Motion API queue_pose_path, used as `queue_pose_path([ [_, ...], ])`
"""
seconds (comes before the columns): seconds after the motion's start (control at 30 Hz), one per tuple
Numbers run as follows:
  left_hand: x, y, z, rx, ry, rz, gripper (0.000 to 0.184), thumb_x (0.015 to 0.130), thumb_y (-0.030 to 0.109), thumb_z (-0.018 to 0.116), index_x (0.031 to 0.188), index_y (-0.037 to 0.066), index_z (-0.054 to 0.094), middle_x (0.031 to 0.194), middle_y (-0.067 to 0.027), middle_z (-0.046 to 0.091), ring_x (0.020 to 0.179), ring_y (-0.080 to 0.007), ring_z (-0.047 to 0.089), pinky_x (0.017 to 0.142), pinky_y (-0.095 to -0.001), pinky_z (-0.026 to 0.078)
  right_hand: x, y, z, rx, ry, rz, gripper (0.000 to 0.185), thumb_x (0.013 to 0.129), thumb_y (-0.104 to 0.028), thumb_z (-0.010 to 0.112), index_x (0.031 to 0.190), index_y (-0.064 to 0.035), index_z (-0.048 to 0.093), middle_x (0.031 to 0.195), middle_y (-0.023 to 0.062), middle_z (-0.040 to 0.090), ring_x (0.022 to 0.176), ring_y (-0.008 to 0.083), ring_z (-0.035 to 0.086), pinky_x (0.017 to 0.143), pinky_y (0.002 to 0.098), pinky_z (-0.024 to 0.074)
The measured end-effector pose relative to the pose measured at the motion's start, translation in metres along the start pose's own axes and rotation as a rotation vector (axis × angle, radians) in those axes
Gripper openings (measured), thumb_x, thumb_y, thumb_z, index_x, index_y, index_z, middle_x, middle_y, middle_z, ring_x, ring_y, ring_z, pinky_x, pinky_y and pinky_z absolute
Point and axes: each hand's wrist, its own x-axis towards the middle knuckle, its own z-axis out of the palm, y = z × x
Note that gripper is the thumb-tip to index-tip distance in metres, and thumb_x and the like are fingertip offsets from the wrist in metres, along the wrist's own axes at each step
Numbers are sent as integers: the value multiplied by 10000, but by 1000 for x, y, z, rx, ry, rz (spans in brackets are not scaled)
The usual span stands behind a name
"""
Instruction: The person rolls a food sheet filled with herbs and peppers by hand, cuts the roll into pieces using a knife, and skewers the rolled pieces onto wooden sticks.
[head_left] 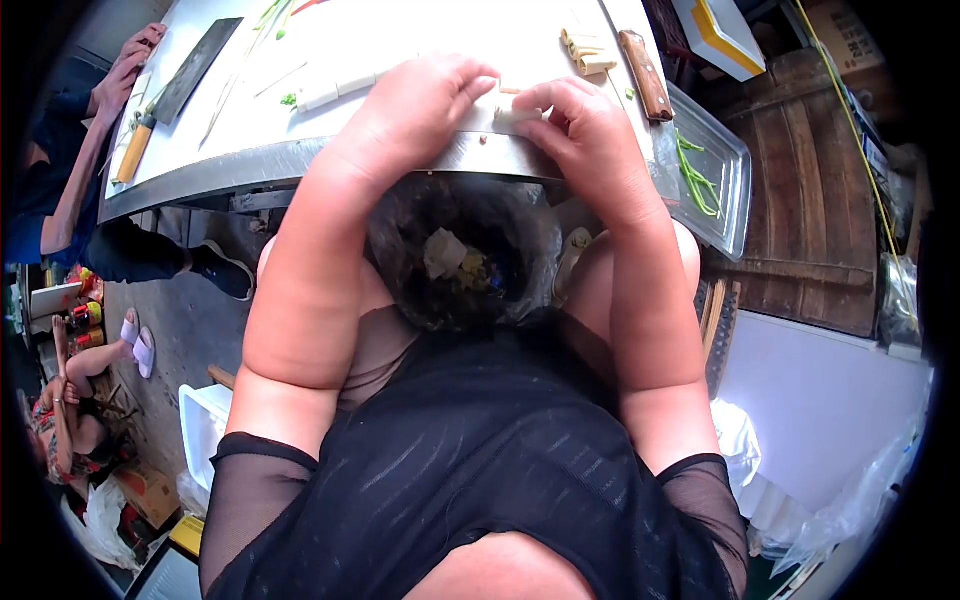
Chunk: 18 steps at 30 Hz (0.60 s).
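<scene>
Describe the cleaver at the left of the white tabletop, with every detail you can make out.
The cleaver has a broad, dark grey blade that looks like metal and a light brown handle that looks wooden. It lies at a slant on the white tabletop, handle toward the near left corner, blade pointing away. The left hand and right hand are both clear of it; another person's hand is beyond its left side.

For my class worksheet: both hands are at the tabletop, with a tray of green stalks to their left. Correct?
Not left: the head view shows the tray of green stalks to the right of the left hand and right hand.
</scene>
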Motion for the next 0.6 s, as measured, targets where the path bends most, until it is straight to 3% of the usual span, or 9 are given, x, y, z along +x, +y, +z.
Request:
queue_pose_path([
  [0.1, -4, 12, -16, -90, -77, -184, 150, 912, 146, 659, 974, 11, 684, 864, -121, 623, 759, -214, 629, 692, -309, 501, 4, 4, 1, -39, 4, -17, 150, 834, -137, 710, 953, -46, 711, 936, 135, 665, 884, 316, 649, 803, 388, 523],
  [0.2, -11, 15, -13, -137, -187, -189, 136, 888, 140, 687, 933, 13, 679, 826, -102, 606, 737, -208, 620, 664, -309, 500, 5, 2, 1, -76, 28, -22, 167, 847, -150, 704, 966, -33, 716, 942, 142, 665, 890, 319, 649, 806, 389, 522],
  [0.23, -12, 13, -12, -21, -197, -72, 114, 878, 132, 680, 893, 20, 662, 808, -110, 594, 737, -237, 612, 682, -332, 503, 5, 2, 1, -75, 29, -21, 167, 847, -150, 704, 966, -33, 716, 942, 142, 665, 890, 319, 649, 806, 389, 522],
  [0.4, -15, 28, -8, 103, -205, 13, 92, 868, 117, 661, 856, 29, 634, 822, -133, 595, 773, -296, 600, 720, -365, 501, 8, 5, 3, -105, 38, -37, 153, 862, -147, 687, 944, -23, 724, 926, 152, 660, 876, 324, 646, 797, 394, 522],
  [0.47, -15, 40, -7, -186, -117, 100, 97, 870, 121, 670, 866, 31, 636, 817, -98, 612, 774, -278, 606, 716, -353, 500, 9, 9, 5, -133, 66, -81, 149, 866, -144, 680, 940, -22, 723, 916, 154, 657, 865, 328, 643, 789, 396, 521],
  [0.53, -14, 79, -22, -645, -223, 112, 128, 907, 142, 656, 858, 25, 639, 824, -66, 639, 769, -246, 621, 697, -335, 498, 10, 18, 12, -97, 82, -88, 145, 871, -139, 669, 938, -22, 724, 892, 159, 652, 844, 339, 631, 774, 405, 517],
  [0.6, -21, 111, -22, -1174, -191, 311, 147, 937, 139, 638, 838, 30, 650, 835, -78, 666, 723, -228, 627, 628, -336, 498, 9, 8, 7, -191, 99, -133, 145, 867, -142, 675, 931, -21, 723, 890, 154, 651, 847, 338, 629, 778, 410, 513],
])
